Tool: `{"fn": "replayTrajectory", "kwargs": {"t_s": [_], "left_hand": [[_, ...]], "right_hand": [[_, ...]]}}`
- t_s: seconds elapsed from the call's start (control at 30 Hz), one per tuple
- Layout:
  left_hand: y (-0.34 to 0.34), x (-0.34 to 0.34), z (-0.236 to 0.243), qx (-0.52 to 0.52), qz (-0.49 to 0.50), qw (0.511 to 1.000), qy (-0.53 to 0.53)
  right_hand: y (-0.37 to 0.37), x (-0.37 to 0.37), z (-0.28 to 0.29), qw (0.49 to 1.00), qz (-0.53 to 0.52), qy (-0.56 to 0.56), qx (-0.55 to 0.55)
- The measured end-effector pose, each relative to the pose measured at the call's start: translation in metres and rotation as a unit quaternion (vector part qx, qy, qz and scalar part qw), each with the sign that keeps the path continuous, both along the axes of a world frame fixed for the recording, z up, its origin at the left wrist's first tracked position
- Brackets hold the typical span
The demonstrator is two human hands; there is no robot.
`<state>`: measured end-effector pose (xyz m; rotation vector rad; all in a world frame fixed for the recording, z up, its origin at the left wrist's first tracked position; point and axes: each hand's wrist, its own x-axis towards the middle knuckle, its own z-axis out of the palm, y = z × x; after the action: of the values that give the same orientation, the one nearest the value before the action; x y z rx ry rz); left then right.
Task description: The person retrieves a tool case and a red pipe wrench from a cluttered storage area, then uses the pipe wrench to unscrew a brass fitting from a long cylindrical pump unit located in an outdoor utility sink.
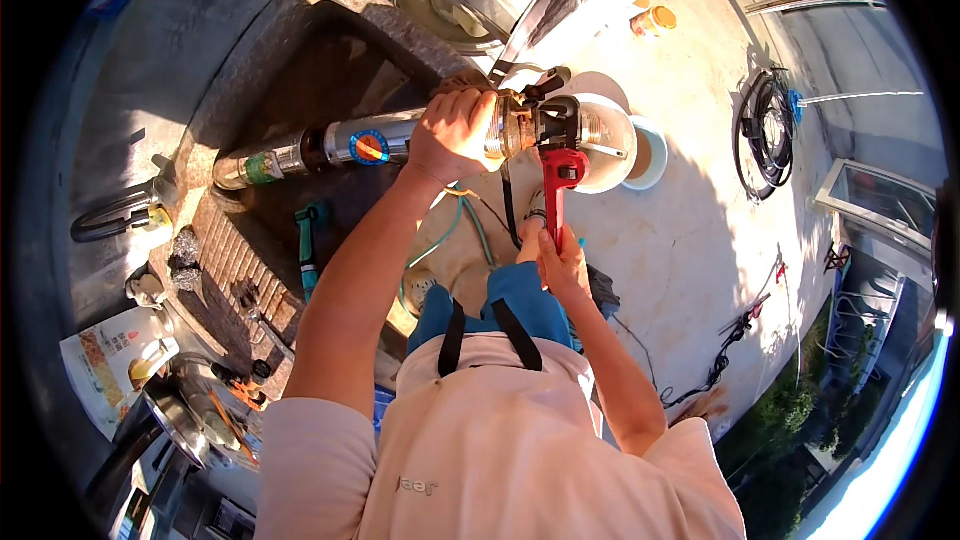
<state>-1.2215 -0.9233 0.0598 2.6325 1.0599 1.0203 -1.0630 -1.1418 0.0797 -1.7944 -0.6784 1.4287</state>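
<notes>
A long steel cylinder like a submersible pump (pixel 400 128), with a round blue label, lies level across the stone sink. My left hand (pixel 452 135) is wrapped over it near its right end. A brass-coloured threaded fitting (pixel 519 130) sits just right of that hand. The dark jaws of a red pipe wrench (pixel 557 205) are around the end by this fitting. Below, the fingers of my right hand (pixel 565 265) close round the wrench's handle, which points back toward me. A clear rounded vessel (pixel 608 145) shows beyond the jaws; whether it touches them I cannot tell.
The stone sink (pixel 222 75) has a ribbed ledge holding a teal-handled tool (pixel 307 240). Steel basins (pixel 440 15) stand at the far side. A pale bucket (pixel 655 155), black coiled hose (pixel 765 135) and loose cables are on the floor at right. A white bag (pixel 100 365) stands left.
</notes>
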Motion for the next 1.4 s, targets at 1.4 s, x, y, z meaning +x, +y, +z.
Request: {"fn": "replayTrajectory", "kwargs": {"t_s": [1.4], "left_hand": [[-0.002,-0.002,-0.003,0.015,0.011,1.000,-0.011]], "right_hand": [[0.037,0.013,-0.023,0.983,-0.004,-0.172,0.071]]}}
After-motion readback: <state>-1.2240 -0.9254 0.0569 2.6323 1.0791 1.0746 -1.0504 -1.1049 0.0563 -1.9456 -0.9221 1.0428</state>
